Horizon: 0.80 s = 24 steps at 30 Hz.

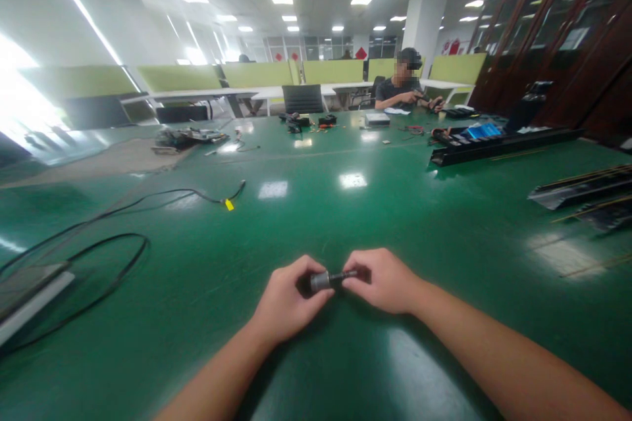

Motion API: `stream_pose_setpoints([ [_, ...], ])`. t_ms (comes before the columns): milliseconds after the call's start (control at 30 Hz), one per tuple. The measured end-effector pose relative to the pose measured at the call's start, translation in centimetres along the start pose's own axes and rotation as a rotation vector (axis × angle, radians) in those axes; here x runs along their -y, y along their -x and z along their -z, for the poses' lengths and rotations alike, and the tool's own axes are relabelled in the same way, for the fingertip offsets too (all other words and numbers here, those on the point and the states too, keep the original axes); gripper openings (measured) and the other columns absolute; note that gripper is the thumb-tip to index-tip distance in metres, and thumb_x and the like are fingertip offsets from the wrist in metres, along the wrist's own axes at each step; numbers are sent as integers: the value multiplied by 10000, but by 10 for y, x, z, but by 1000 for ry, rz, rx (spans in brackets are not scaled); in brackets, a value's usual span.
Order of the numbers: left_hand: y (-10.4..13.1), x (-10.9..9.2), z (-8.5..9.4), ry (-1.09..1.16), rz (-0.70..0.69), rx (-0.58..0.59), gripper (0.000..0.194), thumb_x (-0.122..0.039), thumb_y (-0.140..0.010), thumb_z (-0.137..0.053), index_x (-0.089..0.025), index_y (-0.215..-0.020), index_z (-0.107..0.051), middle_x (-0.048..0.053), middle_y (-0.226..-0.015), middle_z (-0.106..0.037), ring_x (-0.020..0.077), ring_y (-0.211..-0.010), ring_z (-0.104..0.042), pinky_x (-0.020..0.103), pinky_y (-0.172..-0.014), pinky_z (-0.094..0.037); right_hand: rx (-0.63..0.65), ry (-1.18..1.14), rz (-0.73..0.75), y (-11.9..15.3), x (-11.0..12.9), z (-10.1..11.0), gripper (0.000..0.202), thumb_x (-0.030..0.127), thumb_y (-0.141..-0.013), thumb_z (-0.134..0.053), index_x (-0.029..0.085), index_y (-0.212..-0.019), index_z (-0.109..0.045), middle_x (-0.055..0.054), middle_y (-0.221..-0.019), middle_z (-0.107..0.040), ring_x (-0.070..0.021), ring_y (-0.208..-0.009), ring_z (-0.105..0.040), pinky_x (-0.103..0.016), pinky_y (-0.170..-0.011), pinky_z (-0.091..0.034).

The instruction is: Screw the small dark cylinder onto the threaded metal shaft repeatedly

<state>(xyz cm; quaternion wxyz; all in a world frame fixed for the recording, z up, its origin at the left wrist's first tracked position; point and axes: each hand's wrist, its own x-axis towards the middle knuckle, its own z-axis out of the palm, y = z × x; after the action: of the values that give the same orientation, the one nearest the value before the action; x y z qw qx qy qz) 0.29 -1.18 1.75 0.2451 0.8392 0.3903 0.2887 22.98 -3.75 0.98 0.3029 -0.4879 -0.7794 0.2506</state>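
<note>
A small cylindrical object (320, 281), grey at its left end with a thinner dark shaft on the right, is held level just above the green table (296, 230). My left hand (291, 296) is closed round the thick grey end, thumb below and index finger above. The thin dark end is pinched between the thumb and fingers of my right hand (382, 281). Its fine details are too small to make out.
On the left lie a black cable with a yellow tag (229, 204) and a flat device (34, 296). Black metal rails (503, 145) are at the right. Across the table sits a person (402, 89), near a small white box (377, 120) and scattered parts.
</note>
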Motion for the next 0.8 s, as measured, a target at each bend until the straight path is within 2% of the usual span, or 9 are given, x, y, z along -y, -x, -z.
stream_pose_setpoints([
  [800, -1, 2, 1, -24, 11, -25, 158, -292, -780, -704, -200, -890, -637, -11, -799, -680, 151, -703, -632, 249, -660, -458, -6, -2, -9, 0, -2, 2, 76, 252, -834, -665, 187, -871, -680, -2, -740, -684, -129, -643, -598, -231, -610, -409],
])
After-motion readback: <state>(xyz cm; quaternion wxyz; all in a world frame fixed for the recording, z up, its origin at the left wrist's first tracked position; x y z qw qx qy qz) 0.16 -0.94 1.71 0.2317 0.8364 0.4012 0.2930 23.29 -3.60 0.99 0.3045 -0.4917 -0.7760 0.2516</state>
